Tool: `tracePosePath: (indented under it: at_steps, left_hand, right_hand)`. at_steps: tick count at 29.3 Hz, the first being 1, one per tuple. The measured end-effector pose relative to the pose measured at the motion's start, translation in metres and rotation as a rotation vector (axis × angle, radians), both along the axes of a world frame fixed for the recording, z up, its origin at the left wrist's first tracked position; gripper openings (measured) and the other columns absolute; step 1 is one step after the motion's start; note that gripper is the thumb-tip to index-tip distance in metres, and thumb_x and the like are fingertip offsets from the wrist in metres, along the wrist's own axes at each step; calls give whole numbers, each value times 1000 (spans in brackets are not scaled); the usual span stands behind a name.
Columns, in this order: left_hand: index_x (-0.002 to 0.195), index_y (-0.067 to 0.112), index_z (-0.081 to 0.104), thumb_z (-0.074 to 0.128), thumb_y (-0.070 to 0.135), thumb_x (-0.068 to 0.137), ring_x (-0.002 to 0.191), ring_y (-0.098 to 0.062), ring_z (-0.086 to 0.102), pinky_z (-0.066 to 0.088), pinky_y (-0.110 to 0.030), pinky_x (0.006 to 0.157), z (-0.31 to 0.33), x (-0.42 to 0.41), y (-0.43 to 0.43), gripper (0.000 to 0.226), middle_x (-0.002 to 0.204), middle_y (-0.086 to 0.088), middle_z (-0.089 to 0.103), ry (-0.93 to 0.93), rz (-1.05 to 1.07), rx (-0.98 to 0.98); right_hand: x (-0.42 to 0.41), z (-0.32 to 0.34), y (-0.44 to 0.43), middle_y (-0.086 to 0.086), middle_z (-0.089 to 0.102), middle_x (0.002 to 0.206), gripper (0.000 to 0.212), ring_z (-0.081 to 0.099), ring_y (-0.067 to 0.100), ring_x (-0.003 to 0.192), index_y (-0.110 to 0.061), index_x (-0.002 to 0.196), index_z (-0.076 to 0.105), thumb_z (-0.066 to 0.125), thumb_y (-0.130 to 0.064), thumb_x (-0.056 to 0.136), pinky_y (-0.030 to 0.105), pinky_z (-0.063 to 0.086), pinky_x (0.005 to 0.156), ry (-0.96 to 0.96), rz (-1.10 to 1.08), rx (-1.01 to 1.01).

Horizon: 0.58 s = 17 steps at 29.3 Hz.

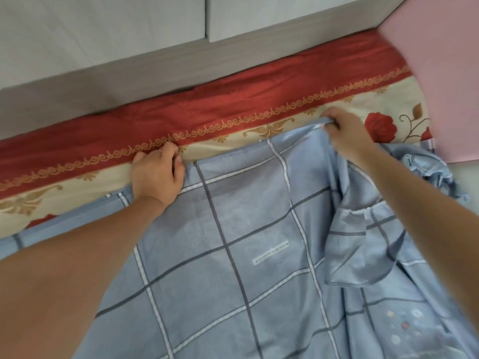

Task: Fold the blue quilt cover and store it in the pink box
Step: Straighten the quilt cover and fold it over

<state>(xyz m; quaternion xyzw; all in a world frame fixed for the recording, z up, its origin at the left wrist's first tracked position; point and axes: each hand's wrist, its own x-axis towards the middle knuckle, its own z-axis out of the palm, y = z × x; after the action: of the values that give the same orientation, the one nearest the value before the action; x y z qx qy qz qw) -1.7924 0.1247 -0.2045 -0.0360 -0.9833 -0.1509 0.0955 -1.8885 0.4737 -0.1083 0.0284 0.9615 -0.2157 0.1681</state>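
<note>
Both hands — left hand (155,174), right hand (342,130) — gripping blue quilt cover (246,229) edge

left arm: bare, stretched forward from lower left, wrist straight | left hand (158,174): back up, fingers curled down, gripping the far edge of the blue quilt cover (233,229) | right arm: bare, reaching forward from the right side | right hand (342,133): back up, fingers and thumb pinching the same edge, farther forward than the left

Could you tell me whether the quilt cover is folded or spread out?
Mostly spread: the quilt cover lies flat, its right side bunched, no neat fold visible. Left hand and right hand grip its far edge.
</note>
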Motion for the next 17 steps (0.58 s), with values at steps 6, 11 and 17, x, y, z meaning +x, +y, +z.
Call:
tracePosePath:
  at_steps: [6,11,17]
  left_hand:
    - [81,11,53,42,37,87,54,-28,53,35,-36,63,0,1,-1,28,59,-4,56,-25,-44,22]
    - [72,14,49,48,42,87,54,-27,51,35,-36,62,0,0,-1,32,59,-3,51,6,-67,-2]
    - [71,14,46,49,46,84,53,-26,50,33,-35,62,-2,1,-1,34,57,-2,48,5,-57,10]
  right_hand:
    - [-17,-12,1,21,61,101,20,51,27,85,-1,104,63,48,-12,96,24,28,66,-32,-79,97]
    - [-14,-25,-8,16,62,100,24,56,33,94,-7,108,63,44,-12,93,30,38,74,-37,-153,199]
    - [-15,-11,-1,2,36,57,26,30,18,53,-12,57,36,40,-7,82,28,27,52,1,-504,94]
